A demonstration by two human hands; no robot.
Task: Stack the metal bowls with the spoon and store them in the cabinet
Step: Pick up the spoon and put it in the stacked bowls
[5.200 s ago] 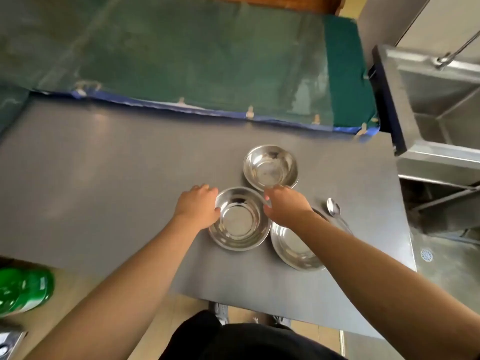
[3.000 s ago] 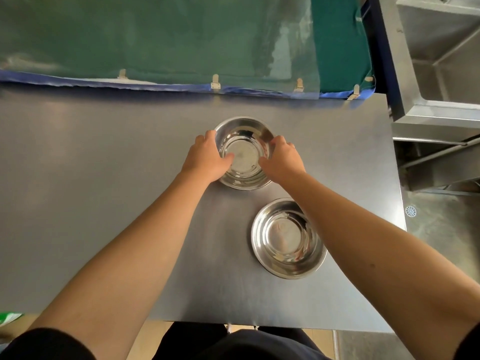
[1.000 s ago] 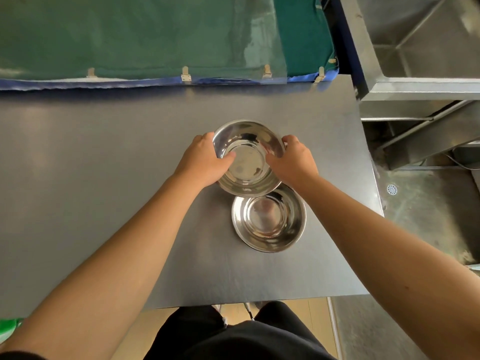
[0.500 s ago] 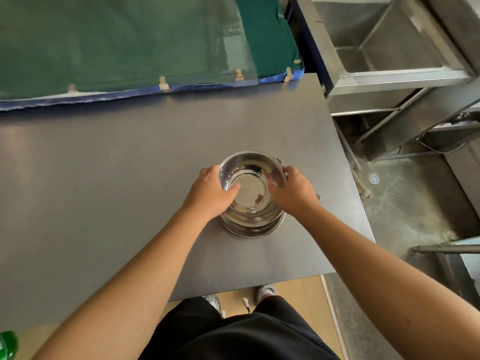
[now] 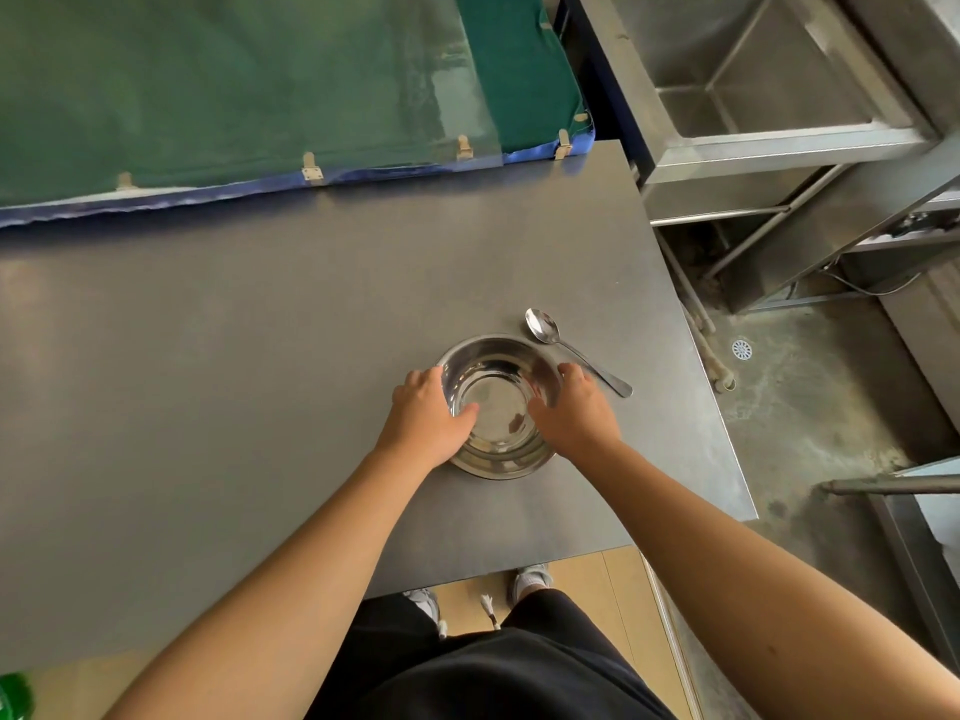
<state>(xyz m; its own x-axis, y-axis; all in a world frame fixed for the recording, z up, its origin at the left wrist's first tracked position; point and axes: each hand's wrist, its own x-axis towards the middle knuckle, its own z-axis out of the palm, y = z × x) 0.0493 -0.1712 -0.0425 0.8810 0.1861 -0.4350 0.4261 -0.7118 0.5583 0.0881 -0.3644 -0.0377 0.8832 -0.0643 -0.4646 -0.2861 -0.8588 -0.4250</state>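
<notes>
The shiny metal bowls sit nested in one stack (image 5: 496, 407) on the grey table (image 5: 234, 381), near its right side. My left hand (image 5: 428, 415) grips the stack's left rim, thumb inside the top bowl. My right hand (image 5: 574, 410) grips the right rim the same way. A metal spoon (image 5: 569, 348) lies flat on the table just behind and right of the stack, bowl end away from me, its handle close to my right fingers.
A green cloth-covered surface (image 5: 234, 85) borders the table's far edge. A steel sink unit (image 5: 769, 96) stands at the right, with a wet concrete floor and drain (image 5: 742, 349) below. The table's right edge (image 5: 722, 433) is close to the stack.
The stack I hold has come down fully into the lower bowl on the table. The view shifted, and the spoon is now visible beside my right hand.
</notes>
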